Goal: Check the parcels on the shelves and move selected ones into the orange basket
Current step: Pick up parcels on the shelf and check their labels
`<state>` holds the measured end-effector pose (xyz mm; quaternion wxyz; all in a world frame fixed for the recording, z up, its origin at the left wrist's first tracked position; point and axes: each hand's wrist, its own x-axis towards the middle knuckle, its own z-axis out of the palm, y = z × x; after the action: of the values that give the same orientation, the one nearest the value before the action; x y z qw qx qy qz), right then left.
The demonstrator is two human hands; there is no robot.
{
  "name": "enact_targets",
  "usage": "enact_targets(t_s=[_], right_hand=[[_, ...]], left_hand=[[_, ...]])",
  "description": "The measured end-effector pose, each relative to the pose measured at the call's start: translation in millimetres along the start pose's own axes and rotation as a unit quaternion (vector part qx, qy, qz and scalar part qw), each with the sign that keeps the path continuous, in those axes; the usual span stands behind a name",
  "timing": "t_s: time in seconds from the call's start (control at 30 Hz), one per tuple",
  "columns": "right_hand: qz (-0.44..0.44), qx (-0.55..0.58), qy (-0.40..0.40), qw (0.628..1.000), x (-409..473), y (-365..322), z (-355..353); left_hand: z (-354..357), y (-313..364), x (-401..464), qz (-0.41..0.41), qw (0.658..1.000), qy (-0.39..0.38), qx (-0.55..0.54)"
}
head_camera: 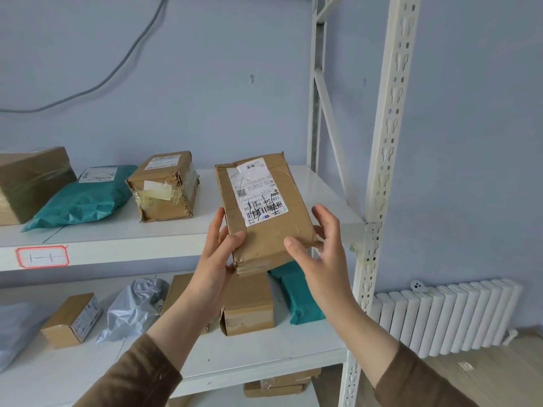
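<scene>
Blue-wall room, white shelf unit (320, 192). Brown paper parcel (264, 239) held up between both grips, label facing cam. L grip (219, 254) clamps lower-left edge, thumb on front. R grip (318, 248) pinches lower-right corner, fingers loose behind edge. Teal mailer (302, 292) below R grip, cardboard box (248, 306) between the wrists, lower shelf.

"B01" on label (258, 192) of parcel (266, 245)
</scene>
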<state>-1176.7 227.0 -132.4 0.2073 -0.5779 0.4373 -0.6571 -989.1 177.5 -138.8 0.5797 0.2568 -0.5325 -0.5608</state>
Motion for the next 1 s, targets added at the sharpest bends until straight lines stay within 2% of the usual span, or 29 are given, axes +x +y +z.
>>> enact_targets(t_s=[0.13, 0.27, 0.43, 0.53, 0.63, 0.8, 1.0], right_hand=[[0.122, 0.124, -0.057, 0.983, 11, 6, 2], [0.167, 0.161, -0.041, 0.972, 41, 5, 6], [0.220, 0.129, -0.010, 0.967, 108, 4, 19], [0.244, 0.100, -0.019, 0.964, 143, 9, 34], [0.248, 0.107, -0.034, 0.962, 164, 21, 49], [0.206, 0.143, -0.040, 0.967, 175, 41, 59], [0.170, 0.162, -0.038, 0.971, 181, 56, 62]], left_hand=[[5, 3, 12, -0.016, 1.000, 0.017, 0.001], [13, 14, 41, -0.034, 0.998, 0.038, 0.023], [16, 36, 97, -0.037, 0.995, -0.002, 0.095], [9, 44, 124, -0.048, 0.988, -0.017, 0.148], [0, 42, 143, -0.035, 0.985, -0.029, 0.165], [-17, 32, 161, 0.014, 0.986, -0.035, 0.165], [-24, 23, 168, 0.035, 0.989, -0.032, 0.142]])
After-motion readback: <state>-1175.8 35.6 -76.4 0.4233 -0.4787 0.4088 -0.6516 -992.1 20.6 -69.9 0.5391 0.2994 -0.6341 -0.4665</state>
